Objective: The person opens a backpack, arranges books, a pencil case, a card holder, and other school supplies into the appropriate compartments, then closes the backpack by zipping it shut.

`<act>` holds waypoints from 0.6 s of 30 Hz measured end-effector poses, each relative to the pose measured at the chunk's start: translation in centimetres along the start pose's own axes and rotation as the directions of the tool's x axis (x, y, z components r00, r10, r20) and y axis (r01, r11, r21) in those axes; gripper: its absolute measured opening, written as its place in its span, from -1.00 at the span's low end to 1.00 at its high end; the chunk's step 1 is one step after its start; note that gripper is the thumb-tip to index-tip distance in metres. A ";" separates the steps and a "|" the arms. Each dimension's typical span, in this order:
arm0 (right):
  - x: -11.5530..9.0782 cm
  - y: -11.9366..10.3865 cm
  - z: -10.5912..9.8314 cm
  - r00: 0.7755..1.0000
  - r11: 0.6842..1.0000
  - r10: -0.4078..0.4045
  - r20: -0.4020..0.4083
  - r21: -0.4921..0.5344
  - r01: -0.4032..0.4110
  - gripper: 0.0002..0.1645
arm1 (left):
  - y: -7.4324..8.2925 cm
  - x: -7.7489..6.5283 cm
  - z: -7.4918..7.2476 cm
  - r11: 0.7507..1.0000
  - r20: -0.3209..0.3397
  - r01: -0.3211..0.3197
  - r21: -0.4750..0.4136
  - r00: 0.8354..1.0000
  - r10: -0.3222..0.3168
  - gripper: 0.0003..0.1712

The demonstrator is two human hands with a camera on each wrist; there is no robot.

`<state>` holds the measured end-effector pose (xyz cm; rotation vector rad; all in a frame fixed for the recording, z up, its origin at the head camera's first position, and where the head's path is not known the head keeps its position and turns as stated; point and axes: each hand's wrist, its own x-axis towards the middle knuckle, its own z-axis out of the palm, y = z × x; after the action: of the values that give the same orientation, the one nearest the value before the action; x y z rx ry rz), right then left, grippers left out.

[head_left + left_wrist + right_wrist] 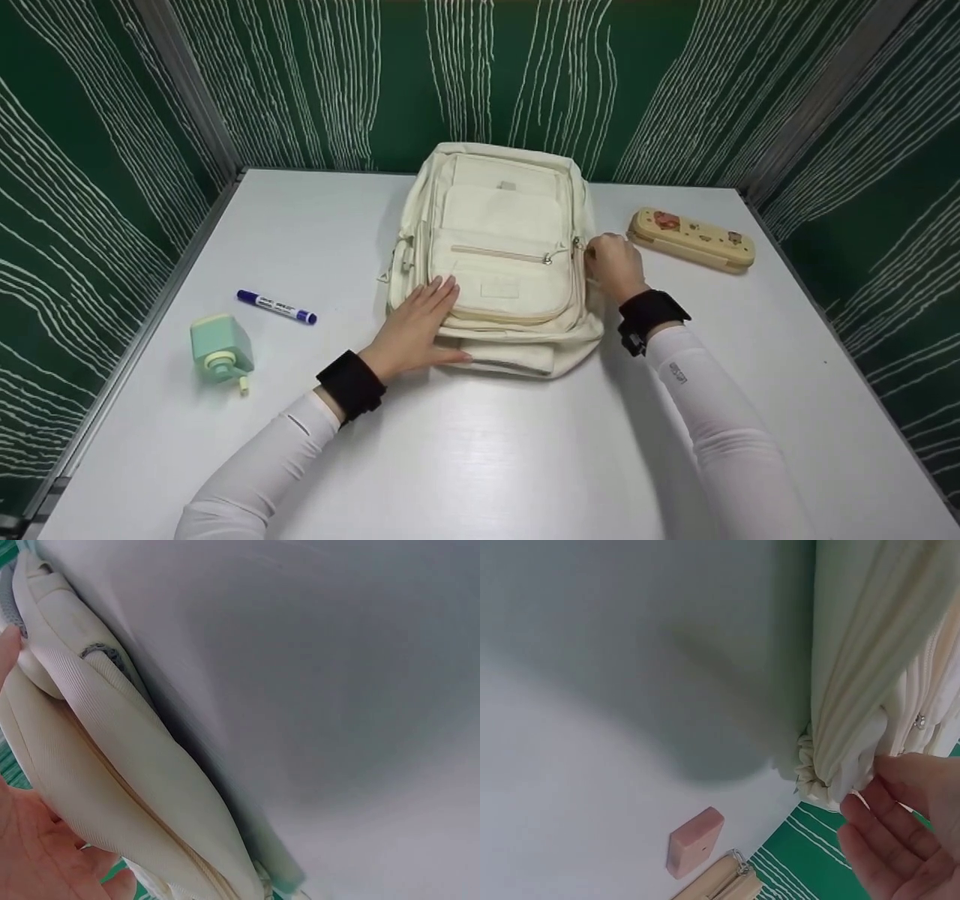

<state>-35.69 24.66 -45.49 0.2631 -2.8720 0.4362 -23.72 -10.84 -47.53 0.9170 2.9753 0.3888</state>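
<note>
A cream backpack point(506, 210) lies front side up on the white table, zippers and pockets showing. My left hand point(418, 328) rests with straight fingers on its lower left front, the thumb spread along the bottom edge. In the left wrist view, the palm point(45, 851) shows beside the cream fabric. At the backpack's right side, the fingers of my right hand point(616, 264) are curled by the side zipper point(577, 243). The right wrist view shows thumb and index finger point(859, 808) pinching at the zipper edge; the pull itself is mostly hidden between them.
A yellow pencil case point(694, 238) with bear pictures lies right of the backpack. A pink block point(695, 841) sits near its end. On the left are a blue marker point(277, 307) and a mint-green crank pencil sharpener point(221, 346). Green panels point(405, 75) enclose the table.
</note>
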 end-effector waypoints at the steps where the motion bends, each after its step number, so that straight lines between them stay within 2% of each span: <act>1: 0.0 0.0 0.0 1.000 1.000 0.002 0.002 0.000 -0.002 -0.79 | 0.0 0.0 0.0 1.000 -0.001 -0.001 0.000 1.000 0.001 0.36; 4: -0.2 0.1 -0.1 1.000 1.000 -0.013 0.005 -0.013 0.013 -0.81 | 0.1 -0.1 0.0 1.000 -0.008 0.000 -0.014 1.000 -0.001 0.36; 8: -0.5 -0.2 -0.2 0.998 0.995 -0.065 -0.014 -0.079 0.064 -0.87 | 0.2 -0.1 0.0 1.000 -0.021 0.002 -0.023 1.000 -0.002 0.36; 14: -1.2 -0.5 -0.6 0.990 0.971 -0.138 -0.025 -0.199 0.130 -0.86 | 0.3 -0.1 0.1 1.000 -0.016 0.018 -0.008 1.000 -0.018 0.37; 18: -1.8 -0.7 -0.8 0.982 0.956 -0.187 -0.030 -0.237 0.174 -0.86 | 0.4 -0.1 0.1 0.999 -0.016 0.032 -0.007 0.999 -0.032 0.37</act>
<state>-33.68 24.53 -45.05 0.4594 -2.7806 0.0685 -23.44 -10.61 -47.52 0.8690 2.9969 0.4070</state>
